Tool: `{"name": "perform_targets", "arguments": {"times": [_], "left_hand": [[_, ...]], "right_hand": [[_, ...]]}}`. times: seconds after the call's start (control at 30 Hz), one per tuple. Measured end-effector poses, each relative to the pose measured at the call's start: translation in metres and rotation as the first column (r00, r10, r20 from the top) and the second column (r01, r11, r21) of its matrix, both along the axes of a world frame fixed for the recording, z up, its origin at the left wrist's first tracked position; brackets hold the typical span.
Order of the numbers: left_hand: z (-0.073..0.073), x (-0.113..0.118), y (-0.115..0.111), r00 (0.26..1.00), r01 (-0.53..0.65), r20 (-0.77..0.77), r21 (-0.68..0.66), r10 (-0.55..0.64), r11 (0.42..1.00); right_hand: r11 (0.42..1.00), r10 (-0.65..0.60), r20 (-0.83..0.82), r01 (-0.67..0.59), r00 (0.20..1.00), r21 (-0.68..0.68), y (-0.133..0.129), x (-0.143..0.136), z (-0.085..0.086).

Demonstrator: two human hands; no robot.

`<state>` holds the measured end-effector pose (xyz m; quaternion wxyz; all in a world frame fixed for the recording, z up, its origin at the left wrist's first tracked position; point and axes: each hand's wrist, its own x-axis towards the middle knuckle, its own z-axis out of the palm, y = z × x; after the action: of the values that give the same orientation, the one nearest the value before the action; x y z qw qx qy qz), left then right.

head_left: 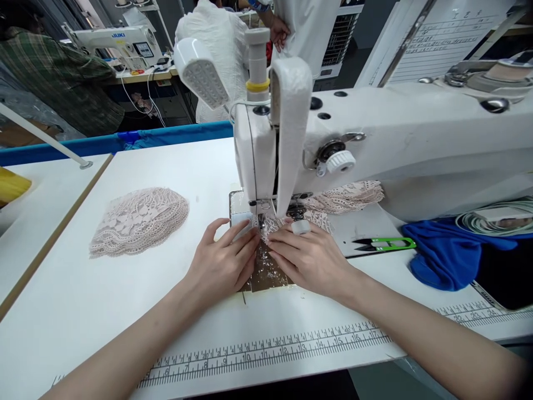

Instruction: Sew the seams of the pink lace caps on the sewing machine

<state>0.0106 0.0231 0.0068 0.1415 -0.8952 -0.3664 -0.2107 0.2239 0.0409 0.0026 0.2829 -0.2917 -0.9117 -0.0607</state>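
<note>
A piece of pale pink lace (272, 223) lies under the presser foot (261, 221) of a white sewing machine (287, 139). My left hand (227, 255) is just left of the foot, fingers bent together at the lace's edge, its thumb hidden underneath. From the right, my right hand (310, 255) presses its closed fingers on the lace, close to the needle area. A white band (300, 226) sits on one of its fingers. More lace (345, 195) is bunched behind that hand, under the machine arm. The fingertips partly cover the lace at the needle.
Stacked lace pieces (139, 222) lie on the table at left. Green thread snips (385, 244) and blue cloth (443, 253) are at right. A printed ruler (266, 355) runs along the front edge. Other people and another sewing machine (120, 44) are beyond the table.
</note>
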Motion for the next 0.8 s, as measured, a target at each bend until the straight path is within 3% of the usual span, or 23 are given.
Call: {"name": "perform_targets", "arguments": {"times": [0.8], "left_hand": [[-0.003, -0.001, 0.009, 0.994, -0.106, -0.011, -0.099, 0.105, 0.989]], "right_hand": [[0.996, -0.089, 0.149, 0.089, 0.985, 0.004, 0.011, -0.002, -0.001]]}}
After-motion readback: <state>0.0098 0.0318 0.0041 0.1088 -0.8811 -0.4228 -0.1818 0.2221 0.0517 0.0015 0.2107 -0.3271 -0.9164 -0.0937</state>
